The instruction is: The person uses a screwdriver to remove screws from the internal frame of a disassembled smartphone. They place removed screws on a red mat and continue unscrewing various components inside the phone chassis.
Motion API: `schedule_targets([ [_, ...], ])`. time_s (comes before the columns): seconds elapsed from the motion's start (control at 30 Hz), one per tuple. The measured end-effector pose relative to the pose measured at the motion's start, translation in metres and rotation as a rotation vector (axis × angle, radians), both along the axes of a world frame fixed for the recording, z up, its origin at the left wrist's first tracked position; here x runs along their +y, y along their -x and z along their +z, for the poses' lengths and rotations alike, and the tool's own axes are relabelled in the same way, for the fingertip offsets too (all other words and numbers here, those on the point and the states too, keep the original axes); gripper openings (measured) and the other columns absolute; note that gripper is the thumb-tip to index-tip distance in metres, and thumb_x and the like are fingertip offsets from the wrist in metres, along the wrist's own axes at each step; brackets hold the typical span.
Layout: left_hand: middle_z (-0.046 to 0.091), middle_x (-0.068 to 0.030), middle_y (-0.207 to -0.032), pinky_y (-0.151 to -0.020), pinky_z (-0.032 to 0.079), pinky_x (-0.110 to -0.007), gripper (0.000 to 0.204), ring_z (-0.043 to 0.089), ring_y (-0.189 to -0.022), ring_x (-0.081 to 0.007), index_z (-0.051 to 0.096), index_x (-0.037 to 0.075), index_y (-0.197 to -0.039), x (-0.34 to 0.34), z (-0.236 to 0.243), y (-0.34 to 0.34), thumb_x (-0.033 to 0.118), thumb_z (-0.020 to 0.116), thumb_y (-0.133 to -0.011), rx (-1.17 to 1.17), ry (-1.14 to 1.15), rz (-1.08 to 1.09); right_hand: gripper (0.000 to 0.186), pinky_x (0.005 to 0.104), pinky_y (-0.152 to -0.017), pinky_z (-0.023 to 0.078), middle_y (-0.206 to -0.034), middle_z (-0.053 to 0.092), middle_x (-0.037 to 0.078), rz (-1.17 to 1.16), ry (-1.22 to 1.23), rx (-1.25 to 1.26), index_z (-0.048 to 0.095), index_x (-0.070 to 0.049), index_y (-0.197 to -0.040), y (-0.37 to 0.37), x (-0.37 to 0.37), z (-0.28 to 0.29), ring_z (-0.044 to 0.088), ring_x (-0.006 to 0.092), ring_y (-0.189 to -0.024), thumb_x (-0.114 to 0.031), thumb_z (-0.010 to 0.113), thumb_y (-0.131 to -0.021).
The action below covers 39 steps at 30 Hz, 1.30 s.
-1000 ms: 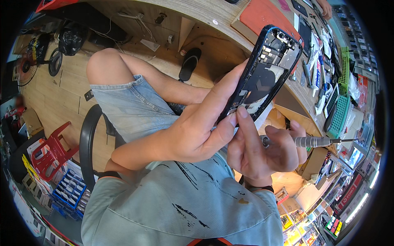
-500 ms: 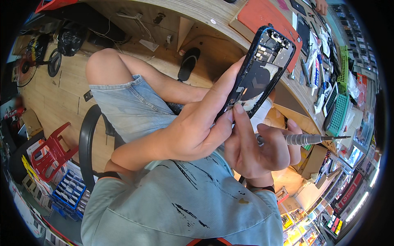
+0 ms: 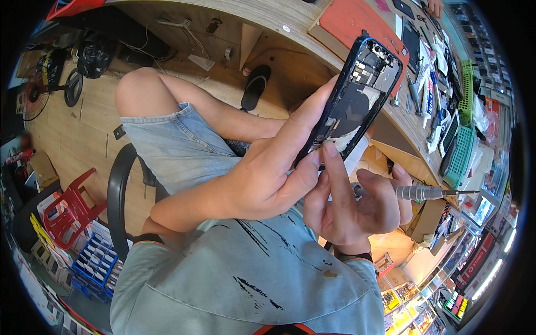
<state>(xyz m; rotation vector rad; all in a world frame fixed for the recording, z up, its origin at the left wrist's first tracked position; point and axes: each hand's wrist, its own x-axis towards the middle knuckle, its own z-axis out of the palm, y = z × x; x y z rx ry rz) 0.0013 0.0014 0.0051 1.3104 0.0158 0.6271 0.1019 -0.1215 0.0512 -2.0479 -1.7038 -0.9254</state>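
An opened smartphone (image 3: 354, 103), its inner parts and dark battery area bare, is held tilted above my lap. My left hand (image 3: 273, 167) grips it along its left edge and lower end, the thumb near the bottom corner. At that lower end the index fingertip of my right hand (image 3: 357, 209) presses against the inside of the phone, close to my left thumb. The other right fingers curl around a grey-handled precision screwdriver (image 3: 420, 193), whose thin tip points right, away from the phone. What lies under the index fingertip is hidden.
Behind the phone, the wooden workbench (image 3: 304, 14) carries a red mat (image 3: 357, 22), scattered tools and phone parts, and a teal basket (image 3: 460, 156). Another person's hand (image 3: 435, 8) shows at the far bench edge. A red plastic stool (image 3: 72, 209) stands on the floor at left.
My right index fingertip has shifted slightly right along the phone's lower end. The screwdriver has moved a little right and down with that hand. The phone stays nearly in place.
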Motion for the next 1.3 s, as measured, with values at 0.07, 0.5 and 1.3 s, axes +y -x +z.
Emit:
schedule_targets([
  [0.07, 0.026, -0.0229, -0.158, -0.117, 0.026, -0.037, 0.07, 0.034, -0.143, -0.0267, -0.004, -0.008, -0.155, -0.001, 0.0, 0.0, -0.007, 0.035, -0.096, -0.002, -0.012, -0.002, 0.033, 0.042, -0.093, 0.045, -0.098, 0.041, -0.001, 0.006, 0.003, -0.003, 0.082, -0.023, -0.096, -0.001, 0.0, 0.0, 0.041, 0.0179, -0.097, -0.029, 0.065, -0.069],
  [0.5, 0.03, -0.0298, -0.155, -0.104, 0.043, -0.039, 0.069, 0.052, -0.128, -0.0403, 0.016, -0.009, -0.153, -0.009, -0.01, -0.005, -0.007, 0.046, -0.09, -0.046, -0.099, 0.19, 0.03, 0.0405, -0.105, 0.037, -0.107, 0.037, 0.006, 0.043, 0.084, 0.099, 0.08, -0.02, -0.103, -0.003, -0.008, 0.002, 0.038, 0.0253, -0.106, -0.018, 0.067, -0.076],
  [1.3, 0.031, -0.0253, -0.155, -0.115, 0.029, -0.036, 0.07, 0.038, -0.141, -0.028, 0.001, -0.01, -0.154, -0.004, 0.001, 0.0, -0.01, 0.034, -0.093, 0.002, -0.1, 0.05, 0.024, 0.0417, -0.105, 0.035, -0.107, 0.035, 0.006, 0.027, 0.079, -0.004, 0.08, -0.021, -0.103, -0.002, -0.011, 0.001, 0.035, 0.0282, -0.112, -0.025, 0.07, -0.081],
])
